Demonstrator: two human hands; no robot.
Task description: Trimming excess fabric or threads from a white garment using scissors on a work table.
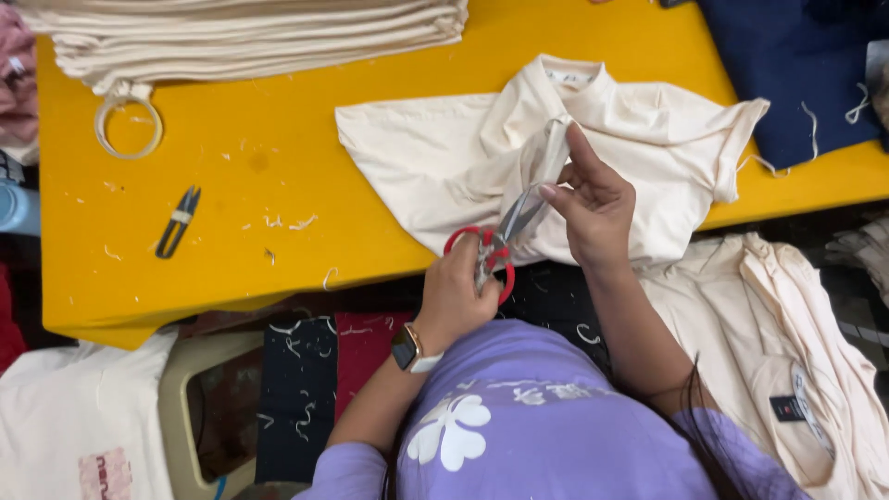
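Landmark: cream shirt (pixel 444 167) on the yellow bench (pixel 231 250). Well left of it lies a thread snip (pixel 178 220). At its near edge, my left hand (pixel 458 292) grips red scissors (pixel 491 250). Just right, my right hand (pixel 593 204) fingers pinch a shirt fold against the blades.

Left hand (pixel 458 292) clenched in a tight grip; right hand (pixel 597 208) raised, fingers pinching.
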